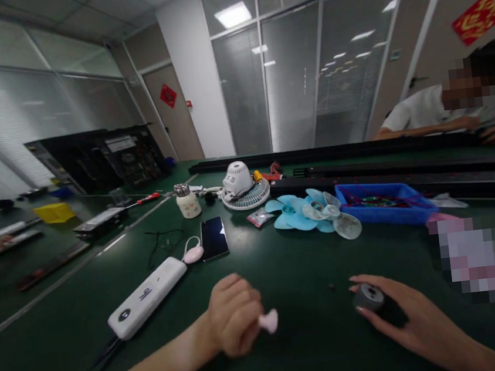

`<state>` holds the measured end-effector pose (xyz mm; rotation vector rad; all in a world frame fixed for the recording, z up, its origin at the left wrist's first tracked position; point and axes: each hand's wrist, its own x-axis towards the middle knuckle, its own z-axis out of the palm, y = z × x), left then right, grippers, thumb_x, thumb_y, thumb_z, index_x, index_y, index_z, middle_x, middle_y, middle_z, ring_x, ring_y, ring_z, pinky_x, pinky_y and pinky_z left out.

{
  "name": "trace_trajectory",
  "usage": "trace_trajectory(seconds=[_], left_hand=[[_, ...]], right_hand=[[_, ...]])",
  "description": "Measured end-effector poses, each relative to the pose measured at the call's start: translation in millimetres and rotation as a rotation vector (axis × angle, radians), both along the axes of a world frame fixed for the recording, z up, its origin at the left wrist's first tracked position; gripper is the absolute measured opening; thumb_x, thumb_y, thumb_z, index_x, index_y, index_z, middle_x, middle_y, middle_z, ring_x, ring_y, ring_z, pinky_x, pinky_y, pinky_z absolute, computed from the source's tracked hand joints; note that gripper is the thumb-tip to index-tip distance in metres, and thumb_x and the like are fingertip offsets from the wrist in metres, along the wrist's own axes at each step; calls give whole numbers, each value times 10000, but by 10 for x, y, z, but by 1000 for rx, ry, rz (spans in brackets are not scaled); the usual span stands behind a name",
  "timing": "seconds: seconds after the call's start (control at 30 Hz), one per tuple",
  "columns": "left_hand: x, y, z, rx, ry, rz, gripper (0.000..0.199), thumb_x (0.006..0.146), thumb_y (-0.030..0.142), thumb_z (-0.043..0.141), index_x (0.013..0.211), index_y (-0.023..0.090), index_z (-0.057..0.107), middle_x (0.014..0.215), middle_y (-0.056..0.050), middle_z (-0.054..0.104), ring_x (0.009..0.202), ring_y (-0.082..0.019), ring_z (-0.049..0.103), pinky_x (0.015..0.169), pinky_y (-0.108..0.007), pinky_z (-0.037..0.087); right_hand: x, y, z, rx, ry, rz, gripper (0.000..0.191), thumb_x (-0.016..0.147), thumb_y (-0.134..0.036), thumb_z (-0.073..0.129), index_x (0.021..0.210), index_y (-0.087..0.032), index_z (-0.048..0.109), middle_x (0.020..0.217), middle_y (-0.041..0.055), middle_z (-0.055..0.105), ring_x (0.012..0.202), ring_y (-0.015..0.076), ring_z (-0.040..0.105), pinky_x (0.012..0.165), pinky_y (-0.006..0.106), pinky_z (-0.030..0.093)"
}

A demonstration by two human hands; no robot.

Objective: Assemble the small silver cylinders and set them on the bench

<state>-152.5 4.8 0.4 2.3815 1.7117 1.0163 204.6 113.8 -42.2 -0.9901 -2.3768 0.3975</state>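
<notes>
Near the front middle of the green table [292,275], my left hand [237,316] is closed, with a small pale pink piece [269,321] sticking out from its thumb side. The fingers hide the rest of that piece. To the right, my right hand [413,312] has its thumb and fingers around a short dark grey cylinder [369,296], which has a small hole in its top face. A tiny dark bit [331,286] lies on the table between my hands, closer to the right one.
Beyond my hands lie light blue fan blades [297,213], a blue tray [377,204] of wires, a white fan [238,180], a phone [214,238] and a jar [187,202]. A white power bank [148,296] is at left. Another person [425,110] sits at far right.
</notes>
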Motion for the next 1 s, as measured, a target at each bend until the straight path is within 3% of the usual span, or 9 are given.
trace_trajectory(seconds=[0.07, 0.1, 0.2, 0.37, 0.7, 0.83, 1.0], left_hand=[[-39, 247, -35, -14, 149, -4, 381, 944, 434, 331, 816, 213, 613, 720, -66, 665, 631, -198, 601, 679, -361, 482], [-51, 355, -62, -36, 232, 36, 384, 981, 351, 268, 897, 194, 609, 768, -74, 671, 658, -196, 604, 681, -349, 471], [-70, 536, -136, -161, 287, 228, 367, 1018, 339, 232, 982, 176, 559, 764, -55, 651, 644, -186, 591, 630, -296, 443], [-62, 495, -150, -239, 323, 233, 340, 1024, 337, 238, 966, 183, 536, 838, -63, 664, 729, -202, 625, 668, -297, 455], [-68, 503, -132, -238, 329, 232, 381, 1012, 388, 286, 936, 182, 597, 834, -69, 670, 723, -196, 628, 664, -289, 458], [-96, 480, -208, -109, 342, 178, 389, 998, 413, 342, 867, 188, 631, 722, -35, 646, 645, -172, 607, 602, -262, 415], [204, 470, -233, 214, 339, -35, 388, 978, 322, 411, 657, 186, 580, 572, -4, 574, 514, -141, 523, 569, -272, 361]], right_hand=[[6, 2, 10, -3, -15, 8, 448, 840, -410, 628, 1266, -280, 582, 1139, 70, 702, 1017, 261, 683, 902, 449, 568], [7, -4, 26, -5, -25, 10, 451, 846, -409, 621, 1276, -280, 573, 1143, 71, 699, 1020, 259, 682, 906, 450, 565], [-3, -36, 92, -15, -47, 9, 451, 864, -408, 604, 1292, -275, 553, 1150, 68, 695, 1027, 251, 677, 914, 455, 557], [-26, -67, 164, -43, -65, 14, 447, 877, -411, 596, 1291, -254, 540, 1166, 74, 681, 1036, 244, 665, 928, 470, 539], [-45, -127, 251, -89, -35, 8, 429, 886, -423, 596, 1275, -250, 540, 1147, 71, 677, 1049, 233, 650, 940, 450, 519], [284, 38, 392, -21, 176, -211, 452, 873, -496, 588, 1237, -230, 553, 1164, 80, 679, 1059, 238, 653, 923, 401, 526], [1339, 386, 458, 64, 222, -722, 598, 795, -583, 579, 1234, -179, 554, 1064, 122, 705, 921, 293, 691, 795, 413, 555]])
